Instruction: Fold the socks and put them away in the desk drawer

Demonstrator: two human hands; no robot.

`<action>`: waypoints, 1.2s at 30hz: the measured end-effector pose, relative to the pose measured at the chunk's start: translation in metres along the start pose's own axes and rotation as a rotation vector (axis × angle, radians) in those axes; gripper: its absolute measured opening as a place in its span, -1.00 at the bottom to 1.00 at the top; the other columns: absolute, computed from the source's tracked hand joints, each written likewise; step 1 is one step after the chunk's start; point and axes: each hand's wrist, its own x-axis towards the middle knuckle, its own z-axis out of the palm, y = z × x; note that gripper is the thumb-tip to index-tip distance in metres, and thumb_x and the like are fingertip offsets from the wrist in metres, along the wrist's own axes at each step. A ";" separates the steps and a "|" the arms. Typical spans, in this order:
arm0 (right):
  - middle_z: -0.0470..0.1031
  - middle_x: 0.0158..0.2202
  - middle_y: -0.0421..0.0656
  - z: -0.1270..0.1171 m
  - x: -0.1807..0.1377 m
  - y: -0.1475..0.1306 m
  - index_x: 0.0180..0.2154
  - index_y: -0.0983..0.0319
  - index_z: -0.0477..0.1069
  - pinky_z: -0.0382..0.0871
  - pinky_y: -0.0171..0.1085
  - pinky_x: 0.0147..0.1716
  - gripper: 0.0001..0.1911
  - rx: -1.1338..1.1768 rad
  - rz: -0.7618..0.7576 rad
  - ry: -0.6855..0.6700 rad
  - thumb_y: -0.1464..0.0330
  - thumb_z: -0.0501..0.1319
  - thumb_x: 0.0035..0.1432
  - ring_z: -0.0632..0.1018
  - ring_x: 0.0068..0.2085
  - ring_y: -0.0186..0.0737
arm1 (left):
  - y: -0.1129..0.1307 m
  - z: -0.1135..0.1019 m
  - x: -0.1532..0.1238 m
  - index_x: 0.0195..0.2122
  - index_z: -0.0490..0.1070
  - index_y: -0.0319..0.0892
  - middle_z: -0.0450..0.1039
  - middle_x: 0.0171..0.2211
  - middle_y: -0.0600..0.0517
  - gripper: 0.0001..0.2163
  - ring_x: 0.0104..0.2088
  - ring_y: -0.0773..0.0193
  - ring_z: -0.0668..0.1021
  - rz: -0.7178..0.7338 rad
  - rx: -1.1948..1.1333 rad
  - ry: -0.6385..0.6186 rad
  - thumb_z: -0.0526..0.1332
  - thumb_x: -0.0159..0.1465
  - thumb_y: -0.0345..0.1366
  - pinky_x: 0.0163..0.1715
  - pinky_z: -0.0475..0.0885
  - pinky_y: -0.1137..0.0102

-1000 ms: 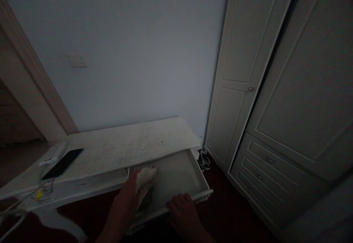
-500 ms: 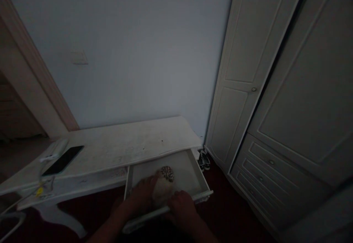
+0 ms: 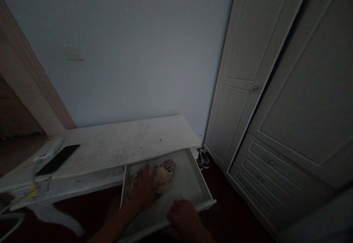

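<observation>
Cloth (image 3: 164, 179), beige and patterned, lies bunched in the desk drawer (image 3: 189, 186) just beside my splayed left hand (image 3: 143, 187); my right hand (image 3: 182, 214) grips the front, where shoving hard could trap fingers.

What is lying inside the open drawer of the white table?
Inside the drawer are a crumpled beige cloth and, against it, a dark-patterned bunch. The left hand, fingers spread, covers part of the drawer's left side; what lies beneath is hidden.
</observation>
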 end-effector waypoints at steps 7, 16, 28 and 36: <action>0.66 -0.30 -0.12 -0.006 0.011 0.008 -0.29 0.18 0.54 0.39 -0.18 -0.22 -0.50 -0.032 -0.049 -0.032 -0.14 0.28 0.27 0.62 -0.18 -0.04 | 0.010 0.009 0.026 0.52 -0.10 0.26 -0.23 0.59 -0.06 -0.13 0.51 -0.35 0.00 0.189 -0.041 -0.058 0.24 0.25 -0.38 0.28 0.25 -0.24; 0.64 -0.29 -0.13 -0.005 0.009 0.003 -0.29 0.18 0.53 0.37 -0.20 -0.27 -0.42 0.005 -0.005 0.030 -0.21 0.20 0.29 0.62 -0.19 -0.06 | -0.006 0.004 0.020 0.53 0.02 0.04 0.18 0.44 -0.25 -0.35 0.37 -0.28 0.29 -0.091 0.177 0.138 0.03 0.42 -0.41 0.09 0.49 -0.16; 0.63 -0.29 -0.14 -0.002 0.007 -0.001 -0.27 0.18 0.52 0.37 -0.18 -0.28 -0.46 0.006 -0.014 0.086 -0.17 0.22 0.31 0.61 -0.17 -0.07 | 0.014 0.016 0.032 0.54 -0.05 -0.01 -0.10 0.55 -0.27 -0.19 0.45 -0.58 0.04 -0.165 -0.133 -0.086 0.12 0.36 0.20 0.20 0.24 -0.38; 0.63 -0.32 -0.15 -0.001 0.010 -0.002 -0.28 0.18 0.53 0.38 -0.21 -0.33 -0.52 -0.034 -0.042 0.065 -0.12 0.27 0.27 0.60 -0.23 -0.08 | 0.095 -0.013 0.095 0.43 0.20 -0.10 0.38 0.30 -0.32 -0.44 0.19 -0.30 0.50 -0.011 -0.107 0.021 0.10 0.45 -0.04 0.05 0.48 -0.13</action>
